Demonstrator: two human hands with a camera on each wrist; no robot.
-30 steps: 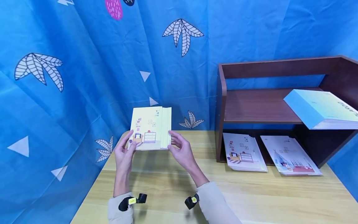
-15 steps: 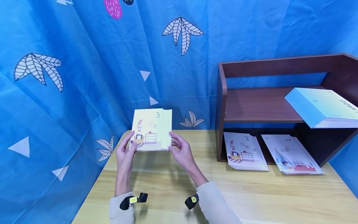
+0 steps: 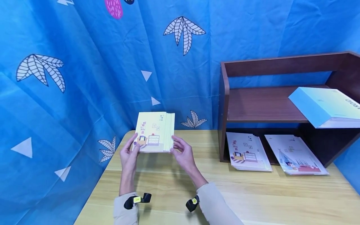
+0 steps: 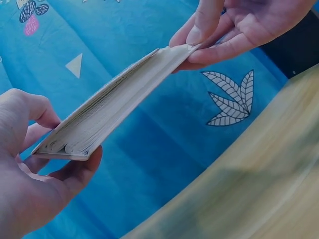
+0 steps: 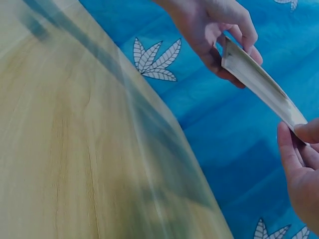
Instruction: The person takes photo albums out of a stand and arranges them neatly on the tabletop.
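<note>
A thin cream book (image 3: 150, 126) with a drawn room scene on its cover is held above the far left of the table, cover toward the head camera. My left hand (image 3: 129, 157) pinches its left edge, thumb on the cover and fingers behind. At the opposite edge, my right hand (image 3: 184, 153) grips the side where the page edges are stepped. From the left wrist, the book's page block (image 4: 117, 102) is seen edge-on between the covers. The right wrist view shows both hands holding the slanted book (image 5: 261, 82) from its two ends.
A dark brown two-tier shelf (image 3: 265, 103) stands at the right. A thick light-blue book (image 3: 327, 107) juts from its upper board. Below lie two stacks of illustrated books, one with a room scene (image 3: 247, 153), one with a tent scene (image 3: 295, 154). A blue patterned curtain (image 3: 112, 78) hangs behind the wooden table (image 3: 253, 197).
The book and both hands have shifted slightly down in the head view, the left hand also a little right. The book leans back a bit more. Both hands keep their hold.
</note>
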